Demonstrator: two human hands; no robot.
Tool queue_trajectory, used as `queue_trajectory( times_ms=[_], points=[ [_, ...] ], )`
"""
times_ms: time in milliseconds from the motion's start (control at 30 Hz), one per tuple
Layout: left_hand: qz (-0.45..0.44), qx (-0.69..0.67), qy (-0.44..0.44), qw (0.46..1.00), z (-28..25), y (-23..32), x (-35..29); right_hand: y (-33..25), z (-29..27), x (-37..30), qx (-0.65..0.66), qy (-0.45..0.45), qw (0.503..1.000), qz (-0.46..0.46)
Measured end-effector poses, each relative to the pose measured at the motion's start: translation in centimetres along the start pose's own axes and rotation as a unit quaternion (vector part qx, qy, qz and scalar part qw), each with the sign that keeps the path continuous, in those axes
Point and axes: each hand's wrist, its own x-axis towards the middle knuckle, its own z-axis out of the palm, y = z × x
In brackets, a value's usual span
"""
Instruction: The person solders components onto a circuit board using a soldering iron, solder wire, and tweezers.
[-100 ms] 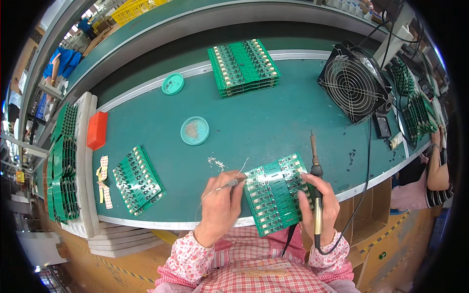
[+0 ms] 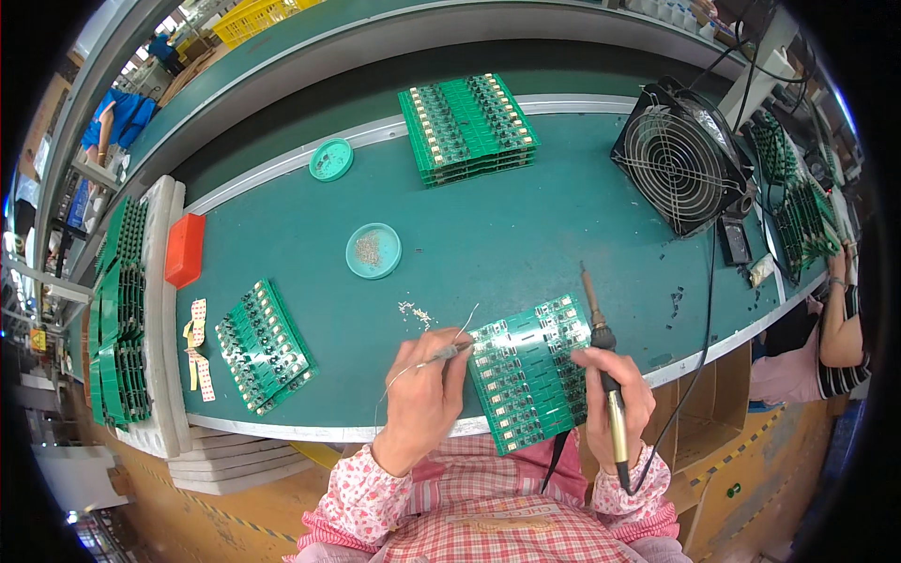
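Observation:
My left hand is closed on a thin solder wire, which passes through a slim grey piece between thumb and finger. Those fingertips meet the upper left corner of a green circuit board, tilted over the bench's front edge. Whether they also grip the board I cannot tell. In my right hand is a soldering iron, its brown tip pointing up and away beyond the board's right edge. Its cord loops down by my wrist. Left of the board lie small pale parts.
Two turquoise dishes hold small parts. A board stack stands at the back, and two overlapping boards lie left. A black fan is at right. A red box sits beside the foam rack. Another person's arm shows at far right.
The iron's tip has swung left and slightly down. My right thumb has moved off the board's face and my fingers have closed round the handle. The left hand and board stay nearly still.

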Motion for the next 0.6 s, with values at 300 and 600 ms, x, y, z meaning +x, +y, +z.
queue_trajectory(
  times_ms=[300, 600],
  points=[
    [0.010, 0.003, -0.008, 1.000, -0.1, -0.1, 0.0, -1.4, 1.0, -0.3, 0.222, 0.006, 0.972, 0.080],
    [0.017, -0.001, -0.007, 1.000, -0.1, -0.2, 0.0, -1.7, 1.9, 0.7, 0.281, -0.015, 0.957, 0.076]
  ],
)
